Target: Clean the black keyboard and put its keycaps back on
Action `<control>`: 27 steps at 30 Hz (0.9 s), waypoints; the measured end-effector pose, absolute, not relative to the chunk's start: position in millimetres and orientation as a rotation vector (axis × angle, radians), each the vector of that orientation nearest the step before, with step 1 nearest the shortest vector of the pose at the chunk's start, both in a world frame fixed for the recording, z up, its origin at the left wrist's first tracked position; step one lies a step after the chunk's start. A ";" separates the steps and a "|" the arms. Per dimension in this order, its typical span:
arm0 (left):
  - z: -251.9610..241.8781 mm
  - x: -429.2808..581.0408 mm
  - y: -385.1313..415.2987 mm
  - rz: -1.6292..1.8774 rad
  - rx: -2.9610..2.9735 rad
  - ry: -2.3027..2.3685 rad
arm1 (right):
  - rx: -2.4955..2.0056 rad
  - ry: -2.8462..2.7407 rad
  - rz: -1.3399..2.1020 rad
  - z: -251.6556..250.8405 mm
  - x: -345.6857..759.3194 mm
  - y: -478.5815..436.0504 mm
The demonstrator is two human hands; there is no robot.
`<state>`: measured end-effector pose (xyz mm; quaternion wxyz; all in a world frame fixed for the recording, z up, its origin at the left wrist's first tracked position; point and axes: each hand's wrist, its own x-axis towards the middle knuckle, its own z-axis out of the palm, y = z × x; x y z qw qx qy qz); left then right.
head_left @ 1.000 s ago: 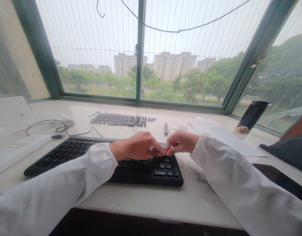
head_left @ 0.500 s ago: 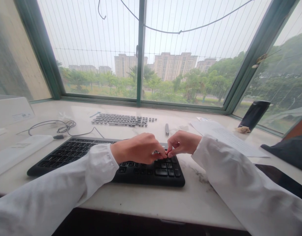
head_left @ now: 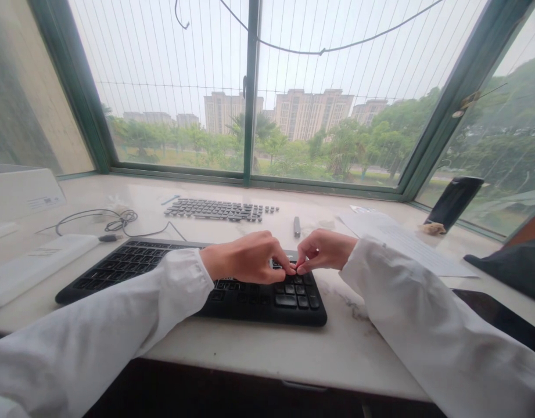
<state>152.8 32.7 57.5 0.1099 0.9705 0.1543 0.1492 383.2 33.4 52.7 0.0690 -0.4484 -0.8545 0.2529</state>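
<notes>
**Two hands working at a keyboard on a window sill, head-worn view.** The left hand (head_left: 245,258) and right hand (head_left: 323,251) are together, reaching in from both sides so that their fingertips (head_left: 287,270) meet above the right part of a black wireless-style keyboard (head_left: 288,302). This converging pinch concentrates both hands on one small spot among the keys; whether the fingers are clamped on a keycap cannot be told, as they hide the spot. The white sleeves (head_left: 424,313) rest along the sill, apparently steadying the forearms.

The keyboard lies flat on a white marble sill (head_left: 258,354) with grey veining. Just behind it, loose black keycaps (head_left: 219,210) stand in tidy rows that resemble a keyboard layout. A slim dark pen-like tool (head_left: 297,227) lies between these rows and the papers (head_left: 402,241) on the right.

To the left are a black cable (head_left: 121,219), loosely coiled, and a long white box (head_left: 40,267). To the right stand a black cylindrical flask (head_left: 453,203) and a crumpled tan tissue (head_left: 433,228). Beyond, a green window frame (head_left: 252,87) looks out through wire mesh at trees and high-rise buildings (head_left: 313,113).
</notes>
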 end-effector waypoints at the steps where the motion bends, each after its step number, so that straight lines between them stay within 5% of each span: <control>1: 57.7 153.2 32.0 0.435 2.858 0.462 | -1.346 -2.573 0.751 52.7 383.2 33.1; 27: 55.2 156.5 22.9 0.497 3.003 0.458 | -1.363 -2.542 0.798 57.7 377.4 25.1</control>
